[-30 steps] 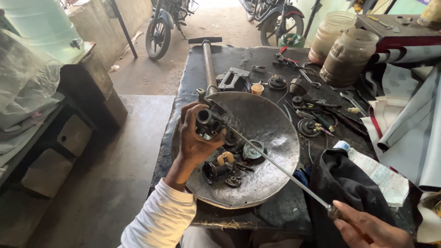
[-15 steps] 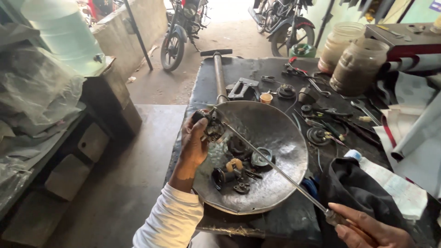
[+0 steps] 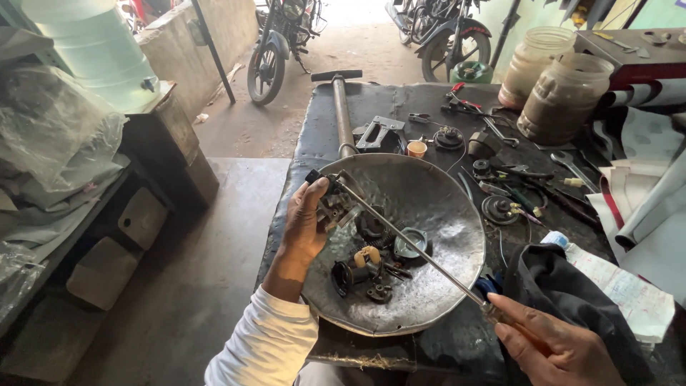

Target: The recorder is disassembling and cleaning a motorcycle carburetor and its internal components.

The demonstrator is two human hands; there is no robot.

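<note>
Nearest, at the surface's near right corner: right hand [image 3: 554, 347], partly cut off by the lower frame edge, fingers closed round the handle of a long screwdriver [image 3: 421, 250]. Handle almost wholly hidden in the grip; only a short stub shows. Shaft runs up and left across the metal bowl [image 3: 457, 293], tip meeting the small metal part [image 3: 334, 207] held in the left hand [image 3: 306, 221].

Left hand: over the bowl's left rim, fingers curled round the part, thumb on its upper side. Part is dark and greasy; its detail is hard to make out, and the palm hides its far side. White sleeve [image 3: 268, 347] cut off at the bottom edge.

Bowl: wide, dull grey, at the near edge of the surface [image 3: 314, 136]. Inside, below the shaft: a cluster of small dark parts [image 3: 364, 268], one with a yellowish piece, one round cap; individual shapes unclear.

Right of bowl: dark cloth [image 3: 550, 286] over the near right edge, crumpled paper [image 3: 629, 293] beside it.

Middle of surface: scattered hand tools and small round pieces [image 3: 500, 186], too tangled to separate. A long metal tube with a T-handle [image 3: 341, 107] lies along the left side.

Far right corner: two grimy jars [image 3: 564, 96].

Beyond the far edge: parked motorcycles [image 3: 279, 43], tops cut off.
</note>
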